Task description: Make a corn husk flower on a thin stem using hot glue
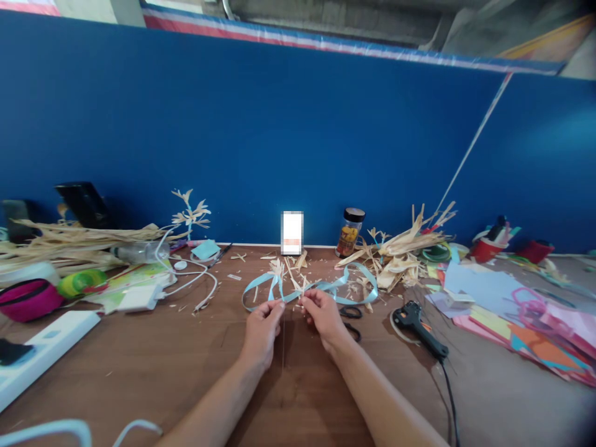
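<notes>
Husk strips (pixel 295 282) point forward beside the hands (pixel 324 316), long axes splayed.

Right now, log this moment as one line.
left hand: fingertips pinched, contents unclear | right hand: pinched at pale husk strips | light-blue ribbon: looped beyond hands | glue gun: on table, right side

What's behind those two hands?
Beyond the left hand and right hand, blue ribbon curls across the brown table among pale dried scraps. Further back stands a black-lidded jar. Whatever the hands cover can't be seen.
</notes>
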Tool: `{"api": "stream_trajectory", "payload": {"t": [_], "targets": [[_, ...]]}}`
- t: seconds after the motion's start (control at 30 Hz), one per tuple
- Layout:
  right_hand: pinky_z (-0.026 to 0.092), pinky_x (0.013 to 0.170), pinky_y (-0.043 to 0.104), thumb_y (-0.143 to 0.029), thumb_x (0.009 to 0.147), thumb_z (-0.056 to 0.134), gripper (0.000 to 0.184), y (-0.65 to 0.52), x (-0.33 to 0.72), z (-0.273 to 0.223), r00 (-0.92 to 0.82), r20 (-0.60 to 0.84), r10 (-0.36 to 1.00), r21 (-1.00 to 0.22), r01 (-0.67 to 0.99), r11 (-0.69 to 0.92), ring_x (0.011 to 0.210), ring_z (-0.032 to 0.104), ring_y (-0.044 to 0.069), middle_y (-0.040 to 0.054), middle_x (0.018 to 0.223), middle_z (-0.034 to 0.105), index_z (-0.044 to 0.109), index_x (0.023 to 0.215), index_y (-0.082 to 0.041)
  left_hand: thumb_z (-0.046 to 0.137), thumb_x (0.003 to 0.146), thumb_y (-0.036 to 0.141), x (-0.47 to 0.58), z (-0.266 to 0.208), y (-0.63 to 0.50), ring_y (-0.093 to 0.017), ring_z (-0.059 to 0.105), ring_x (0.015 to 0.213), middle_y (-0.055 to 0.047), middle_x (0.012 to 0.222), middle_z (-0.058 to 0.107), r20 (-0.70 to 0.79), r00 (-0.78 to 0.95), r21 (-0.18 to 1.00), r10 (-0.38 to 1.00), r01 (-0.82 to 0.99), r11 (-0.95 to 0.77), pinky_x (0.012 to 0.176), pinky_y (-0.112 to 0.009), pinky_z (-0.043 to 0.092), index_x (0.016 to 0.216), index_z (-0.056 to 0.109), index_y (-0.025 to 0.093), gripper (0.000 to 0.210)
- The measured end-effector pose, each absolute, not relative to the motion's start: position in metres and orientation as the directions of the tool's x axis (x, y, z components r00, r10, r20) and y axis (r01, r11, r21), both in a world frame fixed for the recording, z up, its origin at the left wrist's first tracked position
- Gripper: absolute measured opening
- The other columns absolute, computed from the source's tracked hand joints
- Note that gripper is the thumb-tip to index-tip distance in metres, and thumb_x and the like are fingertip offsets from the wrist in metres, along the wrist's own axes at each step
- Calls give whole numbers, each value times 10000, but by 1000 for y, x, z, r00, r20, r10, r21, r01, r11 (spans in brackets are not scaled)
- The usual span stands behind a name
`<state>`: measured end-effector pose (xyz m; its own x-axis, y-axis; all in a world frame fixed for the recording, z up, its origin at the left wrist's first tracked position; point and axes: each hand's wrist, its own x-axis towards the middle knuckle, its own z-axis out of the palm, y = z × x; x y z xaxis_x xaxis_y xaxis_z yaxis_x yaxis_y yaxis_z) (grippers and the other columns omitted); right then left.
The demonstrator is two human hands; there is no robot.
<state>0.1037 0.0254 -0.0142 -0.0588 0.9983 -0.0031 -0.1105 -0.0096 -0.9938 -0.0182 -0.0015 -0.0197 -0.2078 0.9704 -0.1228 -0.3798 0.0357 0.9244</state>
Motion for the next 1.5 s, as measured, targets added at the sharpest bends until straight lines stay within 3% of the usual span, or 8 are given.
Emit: {"api": "stream_trajectory", "payload": {"t": [0.23, 0.83, 0.9, 1.07, 1.17, 1.5], "targets": [[286, 385, 155, -326, 640, 609, 193, 15, 95, -16, -155, 21, 988, -985, -172, -6, 449, 385, 58, -57, 526, 464, 537, 718, -165, 661, 575, 371, -17, -23, -2, -17, 215, 340, 110, 395, 311, -98, -215, 941, 972, -337, 21, 366, -162, 128, 692, 575, 129, 282], [424, 451, 203, -311, 655, 587, 181, 14, 92, -14, -154, -9, 988, -994, -103, -25, 525, 548, 112, -1, 591, 584, 557, 722, -145, 633, 593, 306, -16, -20, -4, -49, 351, 362, 33, 438, 527, -70, -250, 971, 966, -240, 8, 372, -163, 237, 652, 622, 124, 191], [414, 447, 209, -314, 676, 567, 167, 13, 94, -13, -144, 29, 989, -999, -34, 24, 514, 542, 116, -3, 578, 579, 564, 713, -151, 633, 587, 301, -16, -22, -3, -52, 356, 368, 34, 439, 529, -65, -252, 974, 966, -225, 7, 379, -166, 243, 636, 618, 126, 182], [414, 555, 241, -262, 720, 519, 123, 9, 96, -6, -122, 278, 953, -933, 201, 298, 574, 532, 127, 8, 646, 607, 602, 716, -172, 627, 597, 293, -15, -22, -4, -48, 349, 393, 39, 476, 529, -15, -254, 984, 967, -177, -32, 390, -164, 228, 603, 606, 127, 167], [414, 585, 249, -250, 720, 515, 112, 7, 96, -3, -114, 310, 944, -913, 240, 329, 595, 529, 135, 6, 654, 606, 603, 714, -180, 637, 587, 301, -15, -22, -4, -50, 341, 390, 46, 457, 508, -26, -249, 985, 968, -174, -19, 393, -167, 226, 616, 613, 123, 182], [331, 413, 171, -297, 670, 590, 161, 15, 95, -14, -130, 41, 991, -994, -104, 28, 479, 436, 79, -38, 550, 496, 525, 724, -161, 592, 660, 298, -17, -25, -5, -93, 468, 532, 11, 572, 590, 56, -182, 991, 982, -111, -77, 522, -183, 355, 645, 616, 128, 173]]}}
